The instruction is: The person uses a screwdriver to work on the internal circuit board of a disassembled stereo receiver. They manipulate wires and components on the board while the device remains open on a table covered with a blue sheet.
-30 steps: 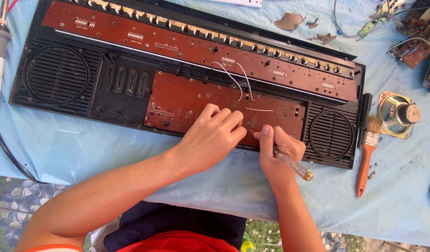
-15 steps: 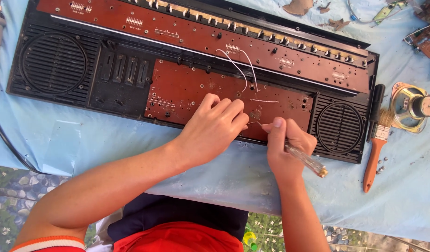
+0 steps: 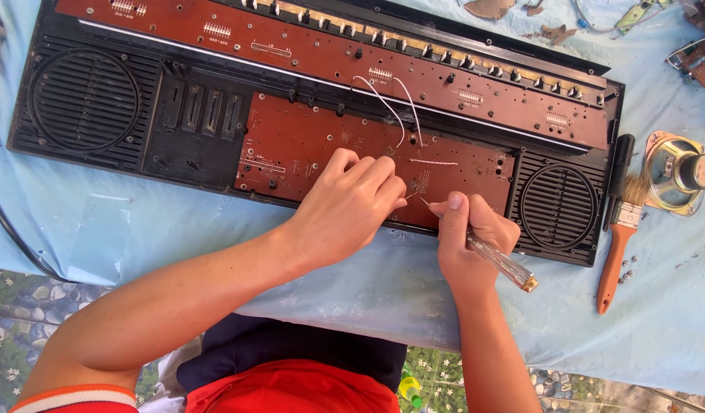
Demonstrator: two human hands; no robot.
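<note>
An opened black keyboard case (image 3: 199,126) lies on a light blue cloth, with reddish-brown circuit boards (image 3: 307,141) and two round speaker grilles inside. My left hand (image 3: 349,203) rests on the lower board, fingers curled and pinched near its front edge. My right hand (image 3: 471,233) grips a clear-handled screwdriver (image 3: 501,264) whose thin tip meets the board just right of my left fingertips. Thin white wires (image 3: 391,103) arc from the upper board down to the lower one.
A paintbrush (image 3: 620,237) with an orange handle lies right of the case, next to a loose round speaker (image 3: 681,172). Small screws lie near the brush. A black cable (image 3: 8,229) runs along the left. Circuit scraps and wires sit at the top right (image 3: 700,57).
The view has shifted slightly, so the case sits a little further right and up. Both hands stay on the lower board, with the screwdriver tip at about the same spot.
</note>
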